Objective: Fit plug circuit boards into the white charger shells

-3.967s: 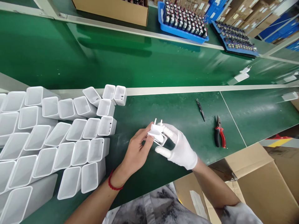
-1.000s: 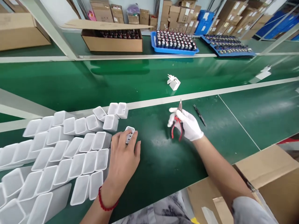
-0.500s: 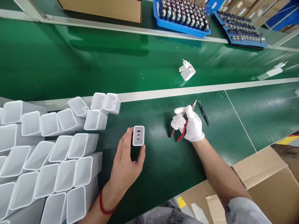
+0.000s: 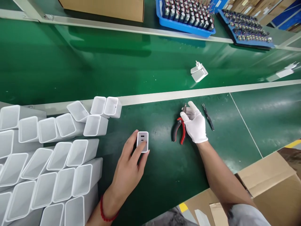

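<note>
In the head view my left hand (image 4: 129, 157) grips a white plastic charger housing (image 4: 146, 147) by its sides, thumb low and fingers at the far edge. One fingertip rests on its inner face, where dark slots show. My right hand (image 4: 194, 124), in a white glove, has its fingers around the jaw end of red-and-black pliers (image 4: 182, 128). The handles point toward me, free of the palm. Black tweezers (image 4: 208, 116) lie just right of that hand.
Many open white housings (image 4: 81, 152) are stacked at the left. A white plug adapter (image 4: 199, 73) sits beyond the pale ledge. On the shelf are a blue bin (image 4: 188, 29) of parts and a blue tray (image 4: 254, 42). A cardboard box (image 4: 268, 174) is at lower right.
A left finger has moved onto the housing's inner face. My right hand has shifted from the pliers' handles toward their jaws, and the handles now show fully. The view has shifted slightly.
</note>
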`<state>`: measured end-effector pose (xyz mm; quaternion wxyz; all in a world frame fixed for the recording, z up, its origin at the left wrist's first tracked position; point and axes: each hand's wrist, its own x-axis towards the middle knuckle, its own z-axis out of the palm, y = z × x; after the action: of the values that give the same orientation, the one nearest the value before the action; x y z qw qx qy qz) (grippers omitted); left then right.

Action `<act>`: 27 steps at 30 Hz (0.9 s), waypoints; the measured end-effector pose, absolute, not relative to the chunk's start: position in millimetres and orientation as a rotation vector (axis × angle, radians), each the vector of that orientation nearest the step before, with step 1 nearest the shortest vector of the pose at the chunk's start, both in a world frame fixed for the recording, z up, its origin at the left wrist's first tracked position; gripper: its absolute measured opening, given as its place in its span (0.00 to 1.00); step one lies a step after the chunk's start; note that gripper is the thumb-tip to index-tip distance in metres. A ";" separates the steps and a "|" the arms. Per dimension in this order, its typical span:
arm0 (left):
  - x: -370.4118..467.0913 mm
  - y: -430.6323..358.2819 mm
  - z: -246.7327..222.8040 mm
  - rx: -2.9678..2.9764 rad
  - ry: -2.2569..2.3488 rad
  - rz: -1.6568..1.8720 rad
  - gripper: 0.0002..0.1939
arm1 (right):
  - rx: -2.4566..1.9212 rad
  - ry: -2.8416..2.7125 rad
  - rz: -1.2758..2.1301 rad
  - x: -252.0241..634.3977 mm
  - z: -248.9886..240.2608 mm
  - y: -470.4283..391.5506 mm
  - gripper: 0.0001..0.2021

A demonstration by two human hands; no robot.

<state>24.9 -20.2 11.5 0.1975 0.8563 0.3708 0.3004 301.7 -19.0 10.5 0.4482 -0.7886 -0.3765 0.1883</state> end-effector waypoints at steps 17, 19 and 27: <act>25.4 -26.8 14.6 2.019 1.410 0.976 0.42 | -2.856 -1.593 -0.050 319.6 40.8 -31.9 0.24; 23.7 -26.3 16.4 1.940 1.435 0.938 0.43 | -2.896 -1.550 -0.022 328.3 35.9 -27.6 0.25; 16.5 -23.6 21.0 1.870 1.309 0.942 0.33 | -2.720 -1.380 -0.181 385.4 -27.1 -25.8 0.29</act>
<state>16.5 -23.6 21.0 0.3298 0.7150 0.5005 0.3600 385.4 -25.8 -27.1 0.0432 -0.8894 -0.4513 -0.0592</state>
